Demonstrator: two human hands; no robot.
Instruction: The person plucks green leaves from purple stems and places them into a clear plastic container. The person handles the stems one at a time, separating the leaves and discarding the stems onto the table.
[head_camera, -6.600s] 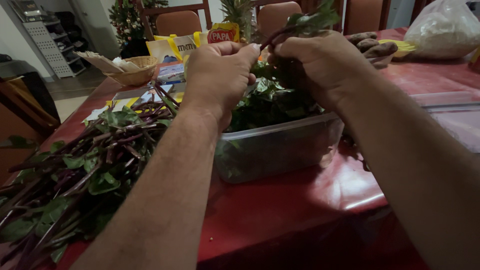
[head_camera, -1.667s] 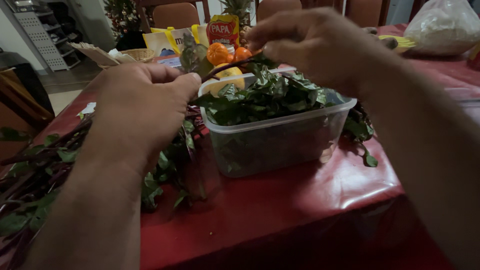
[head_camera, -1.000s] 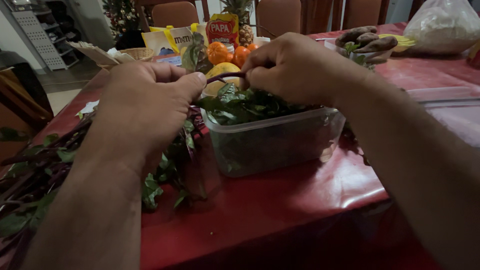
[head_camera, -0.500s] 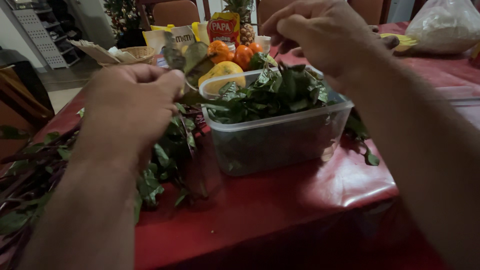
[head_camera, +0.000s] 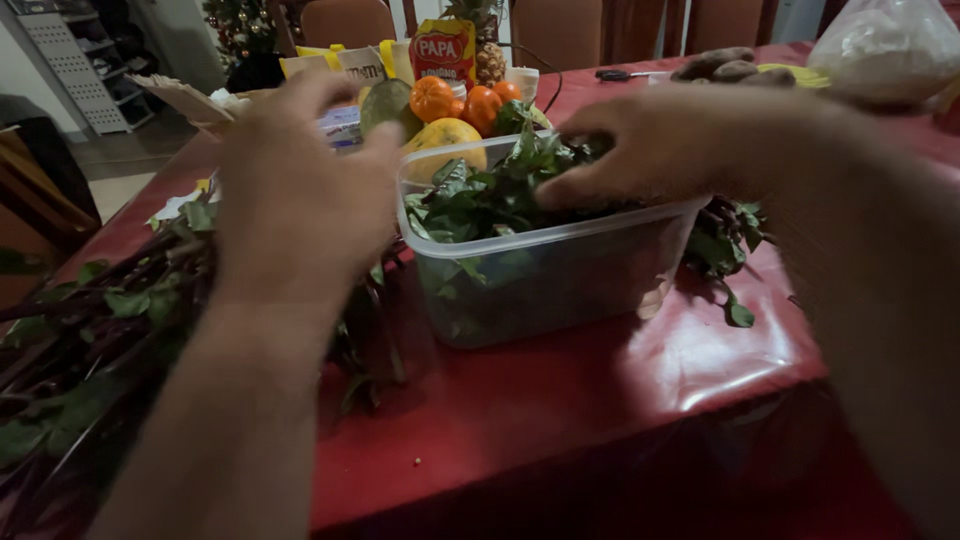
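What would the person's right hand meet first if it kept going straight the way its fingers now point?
The right hand points left and slightly down over the clear plastic container. Its fingertips seem already at the heap of green leaves, so those come first, though motion blur leaves actual contact unclear.

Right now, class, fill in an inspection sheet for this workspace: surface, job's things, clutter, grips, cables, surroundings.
Surface: table under a glossy red cloth.
Job's things: clear tub full of green leaves; pile of purple stems to its left.
Clutter: oranges, pineapple, red packet, white bag; loose leaves right of the tub.
Grips: right hand on the leaves in the tub; left hand raised, blurred, grip unclear.
Cables: thin dark cord behind the fruit.
Surroundings: wooden chairs, decorated tree.
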